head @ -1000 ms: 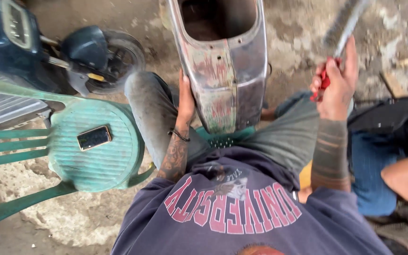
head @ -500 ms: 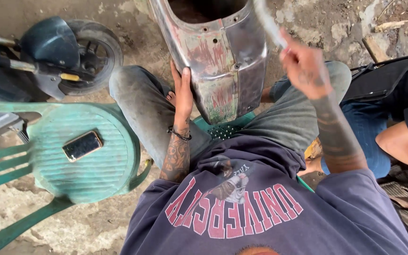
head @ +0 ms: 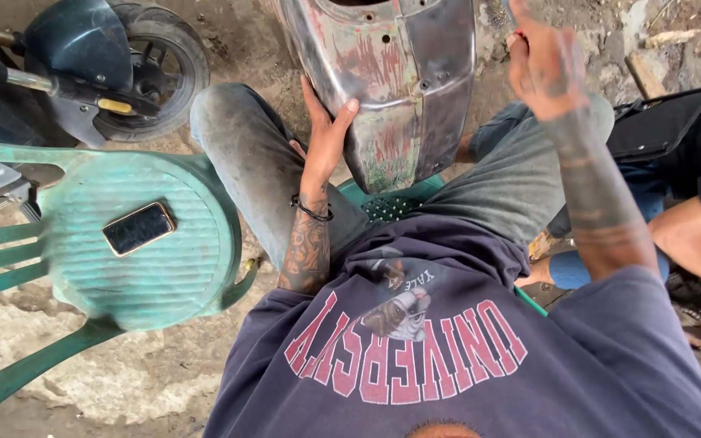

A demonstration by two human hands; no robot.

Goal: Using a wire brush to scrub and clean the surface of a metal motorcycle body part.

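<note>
We're looking straight down, and there's the bare metal scooter body panel at top centre of the frame, standing between our knees, its long axis running from the top edge down toward us. Our left hand is flat against the panel's left flank, fingers spread and pressed on the worn metal, thumb along the curve: a bracing palm, not a closed grip. Our right hand is up at the upper right, just beside the panel's right edge and a little apart from it, fist closed round a red-handled tool; its working end runs out of frame, so we cannot tell what kind it is. So the panel lies left of the right hand, and the left hand is the nearer one, already touching. At left, a green plastic chair carries a dark phone, and a dark scooter wheel sits upper left. Someone's arm shows at the right edge.
</note>
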